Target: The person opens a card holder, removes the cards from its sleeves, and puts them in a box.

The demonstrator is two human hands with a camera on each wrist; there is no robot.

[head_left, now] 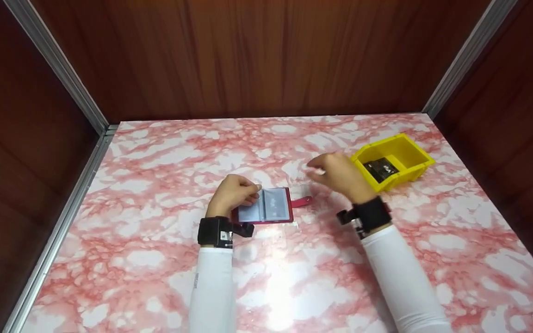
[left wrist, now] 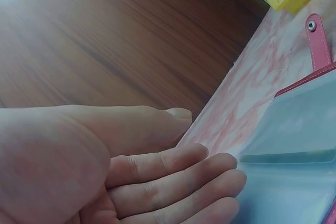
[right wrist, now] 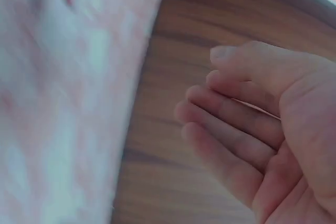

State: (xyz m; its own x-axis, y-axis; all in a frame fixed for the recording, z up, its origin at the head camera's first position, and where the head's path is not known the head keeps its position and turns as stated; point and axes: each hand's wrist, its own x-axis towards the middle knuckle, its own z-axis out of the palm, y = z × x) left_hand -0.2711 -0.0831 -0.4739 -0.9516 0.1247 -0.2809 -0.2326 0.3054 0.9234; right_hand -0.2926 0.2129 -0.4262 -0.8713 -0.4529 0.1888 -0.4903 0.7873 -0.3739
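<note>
A card holder (head_left: 276, 206) with a red-pink cover and clear plastic sleeves lies spread on the table, its snap strap (head_left: 301, 201) pointing right. Over its left page is my left hand (head_left: 235, 193); in the left wrist view its slightly bent fingers (left wrist: 178, 182) are at the sleeves, the thumb is apart, and nothing is held. My right hand (head_left: 338, 173) is raised between the card holder and a yellow bin (head_left: 412, 173). In the right wrist view its loosely bent fingers (right wrist: 231, 124) hold nothing. Dark cards (head_left: 381, 169) with light print lie inside the bin.
The table (head_left: 155, 259) has a red and white marbled top. Brown wood-grain panels (head_left: 257, 55) stand at the back and both sides, with metal posts at the corners. The yellow bin is at the table's right side.
</note>
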